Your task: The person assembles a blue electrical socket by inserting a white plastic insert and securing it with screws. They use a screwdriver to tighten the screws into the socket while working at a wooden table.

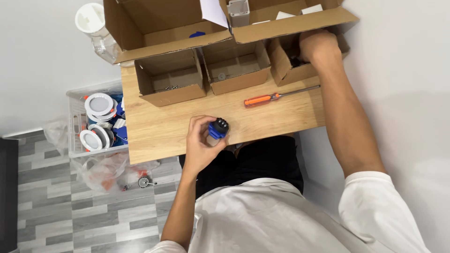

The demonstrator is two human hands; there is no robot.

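1. A small blue and black lamp part sits in the left hand, just above the near edge of the wooden table. The fingers wrap around its pale lower body, and its dark ridged end points up.
2. The right hand reaches into the rightmost small cardboard box at the back of the table. Its fingers are hidden inside, so whether it is grasping anything cannot be told.
3. An orange-handled screwdriver lies flat on the table between the two hands, touching neither.
4. Two more small open cardboard boxes stand in the row: a middle box and a left box with a few small screws in it.
5. Behind them stand larger open cartons.
6. Left of the table, a white plastic basket on the grey plank floor holds round white downlights.
7. Clear plastic bags lie beside the basket.
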